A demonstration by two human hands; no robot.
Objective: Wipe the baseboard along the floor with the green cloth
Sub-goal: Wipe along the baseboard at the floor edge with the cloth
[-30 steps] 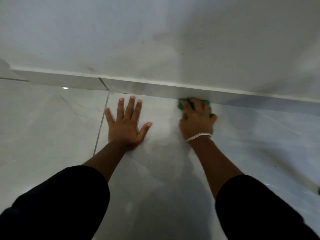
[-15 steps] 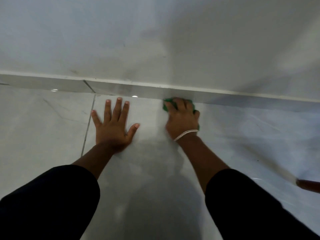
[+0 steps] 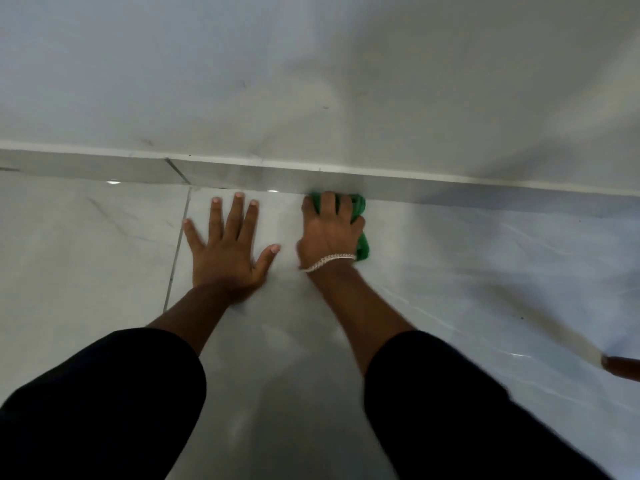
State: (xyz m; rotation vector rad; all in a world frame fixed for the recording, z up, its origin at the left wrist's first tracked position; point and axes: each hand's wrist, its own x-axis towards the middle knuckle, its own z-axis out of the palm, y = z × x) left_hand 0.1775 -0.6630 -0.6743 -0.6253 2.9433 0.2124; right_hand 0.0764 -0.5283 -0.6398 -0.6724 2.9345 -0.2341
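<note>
At the far left the baseboard (image 3: 104,169) runs along the foot of the wall (image 3: 311,81), a joint in it lining up roughly with a grout line (image 3: 178,244) in the glossy tiled floor (image 3: 86,244). Just right of that line the left hand (image 3: 227,251) lies flat on the tile, fingers spread wide and holding nothing; it looks placed there as a prop, taking the person's weight while they lean low toward the wall.

Next comes the right hand (image 3: 330,230), near the left thumb but apart from it, a pale bracelet (image 3: 329,262) at the wrist. Its fingers are curled down over the green cloth (image 3: 360,209), bunched into a wad (only its edges show, past the fingertips and beside the wrist). The front of the cloth is pushed into the corner where baseboard meets floor, which seems the point of the bunched grip: a firm pad that reaches the bottom edge.

Further right the baseboard carries on in shadow, and at the frame's right edge a brownish object (image 3: 623,368) intrudes, too cropped to identify.
</note>
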